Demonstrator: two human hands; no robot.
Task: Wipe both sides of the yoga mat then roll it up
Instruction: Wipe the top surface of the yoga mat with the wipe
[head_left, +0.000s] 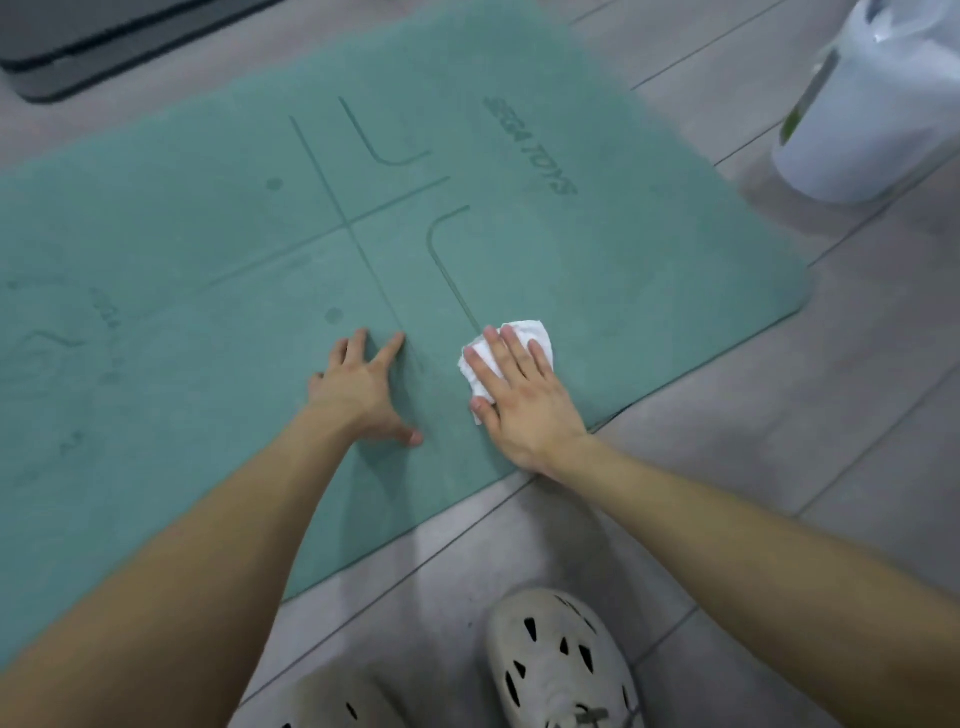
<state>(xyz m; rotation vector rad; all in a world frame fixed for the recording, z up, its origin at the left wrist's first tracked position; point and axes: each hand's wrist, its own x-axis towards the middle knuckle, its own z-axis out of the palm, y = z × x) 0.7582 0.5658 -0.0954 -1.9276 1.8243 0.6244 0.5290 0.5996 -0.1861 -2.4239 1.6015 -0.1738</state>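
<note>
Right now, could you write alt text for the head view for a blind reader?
A right hand presses a white cloth on a green yoga mat laid on tiles; the left hand rests spread beside the cloth.

floor: grey tiled floor (779, 415) with dark grout lines | centre: flat teal-green yoga mat (208, 234) (unrolled, printed lines facing up) | top right, apart from it: white round plastic bin (872, 119) | top left: dark grey padded mat (104, 47) | bottom: off-white perforated foam clog (561, 670)
</note>
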